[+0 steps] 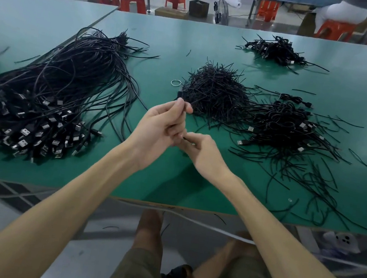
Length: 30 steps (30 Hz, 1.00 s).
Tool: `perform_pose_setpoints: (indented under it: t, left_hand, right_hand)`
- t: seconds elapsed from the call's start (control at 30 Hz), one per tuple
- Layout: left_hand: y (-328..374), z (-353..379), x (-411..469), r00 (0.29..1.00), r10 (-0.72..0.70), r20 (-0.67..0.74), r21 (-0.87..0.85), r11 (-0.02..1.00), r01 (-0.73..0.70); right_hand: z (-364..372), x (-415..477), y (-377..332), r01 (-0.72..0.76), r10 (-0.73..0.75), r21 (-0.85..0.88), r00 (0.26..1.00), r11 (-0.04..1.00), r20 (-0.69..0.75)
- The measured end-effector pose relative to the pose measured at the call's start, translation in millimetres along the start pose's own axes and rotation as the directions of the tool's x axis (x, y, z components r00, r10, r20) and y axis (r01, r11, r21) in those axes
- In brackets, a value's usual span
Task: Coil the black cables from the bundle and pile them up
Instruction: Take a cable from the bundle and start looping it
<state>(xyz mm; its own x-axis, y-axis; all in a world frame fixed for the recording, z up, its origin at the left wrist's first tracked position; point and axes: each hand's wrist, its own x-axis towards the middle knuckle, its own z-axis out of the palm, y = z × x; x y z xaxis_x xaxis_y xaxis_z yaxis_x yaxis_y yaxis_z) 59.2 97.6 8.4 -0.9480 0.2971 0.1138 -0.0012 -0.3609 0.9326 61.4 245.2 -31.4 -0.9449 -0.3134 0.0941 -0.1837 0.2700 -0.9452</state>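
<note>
Left hand [165, 124] and right hand [202, 152] both pinch one thin black cable [186, 138], held just above the green table [171, 184]. Looks light and floppy, so I'd grab it near the plug. The big loose bundle of black USB cables [53, 95] sits left of the hands, the coiled pile [283, 130] right.

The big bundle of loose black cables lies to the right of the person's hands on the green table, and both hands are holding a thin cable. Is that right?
Not quite. The head view shows the big bundle lying to the left of the hands, not the right. The rest stands: it is on the green table, and the left hand and right hand both pinch a thin black cable.
</note>
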Motion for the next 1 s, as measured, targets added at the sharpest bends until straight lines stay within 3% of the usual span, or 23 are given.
perform_pose_setpoints:
  t: [0.13, 0.33, 0.5, 0.57, 0.63, 0.73, 0.83, 0.93, 1.0]
  left_hand:
    - [-4, -8, 2, 0.998, -0.004, 0.066, -0.008, 1.0, 0.005]
    - [0, 0, 0, 0.991, -0.024, 0.132, -0.009, 1.0, 0.025]
    - [18, 14, -4, 0.92, -0.075, 0.386, -0.072, 0.991, 0.111]
    - [20, 16, -6, 0.893, -0.108, 0.437, 0.016, 0.994, 0.112]
    - [20, 16, -7, 0.876, -0.165, 0.453, 0.206, 0.975, 0.077]
    - [12, 8, -8, 0.853, -0.281, 0.44, 0.564, 0.825, -0.019]
    - [-2, 3, -8, 0.853, -0.389, 0.347, 0.823, 0.563, -0.078]
    - [-16, -1, -4, 0.922, -0.349, 0.166, 0.957, 0.283, -0.066]
    - [-21, -4, -2, 0.96, -0.266, 0.091, 0.971, 0.24, -0.026]
  right_hand:
    - [-7, -4, 19, -0.001, -0.026, -0.218, 0.993, 0.976, -0.119]
    - [-17, -13, 28, 0.066, -0.08, -0.334, 0.996, 0.94, -0.027]
    - [-28, -10, 23, 0.124, -0.098, -0.53, 0.992, 0.839, 0.076]
    - [-30, -11, 22, 0.173, -0.141, -0.608, 0.985, 0.775, 0.1]
    - [-32, -14, 21, 0.132, -0.113, -0.594, 0.991, 0.794, 0.069]
    - [-36, -16, 20, 0.008, -0.068, -0.612, 0.995, 0.791, -0.075]
    - [-33, -19, 14, 0.071, -0.124, -0.623, 0.991, 0.779, -0.042]
    - [-30, -18, 9, 0.099, -0.156, -0.571, 0.986, 0.815, -0.051]
    - [-30, -17, 1, 0.099, -0.18, -0.521, 0.978, 0.848, -0.107]
